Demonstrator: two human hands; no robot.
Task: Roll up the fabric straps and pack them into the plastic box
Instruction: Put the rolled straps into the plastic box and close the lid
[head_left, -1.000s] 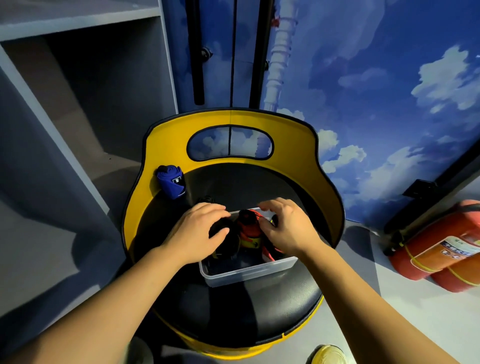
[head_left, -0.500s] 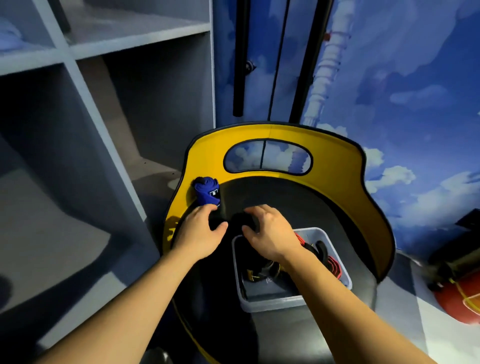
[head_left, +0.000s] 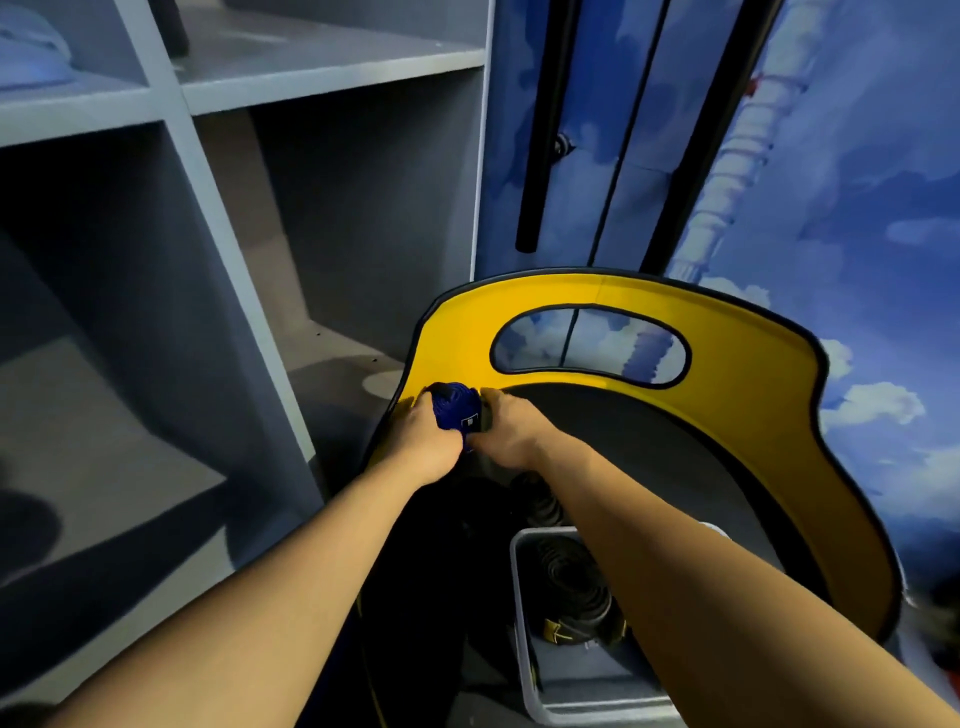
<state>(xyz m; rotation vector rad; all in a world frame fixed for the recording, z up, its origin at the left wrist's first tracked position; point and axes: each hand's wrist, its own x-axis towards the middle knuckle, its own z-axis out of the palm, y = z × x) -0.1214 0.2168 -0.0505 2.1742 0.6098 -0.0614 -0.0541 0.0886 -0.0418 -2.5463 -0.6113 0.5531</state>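
Blue strap roll (head_left: 456, 411) is gripped between both hands, left hand (head_left: 422, 437) and right hand (head_left: 506, 432) curled round it, up against the yellow seat back (head_left: 727, 384). Plastic box (head_left: 524, 623) is sat nearer the body, so it probably gets carried back that way.

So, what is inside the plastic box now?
Inside the plastic box lies a rolled black strap with a yellow mark. The right forearm covers the box's right part, so anything there is hidden.

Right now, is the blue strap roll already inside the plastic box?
No, both hands hold the blue strap roll by the yellow backrest, away from the plastic box.
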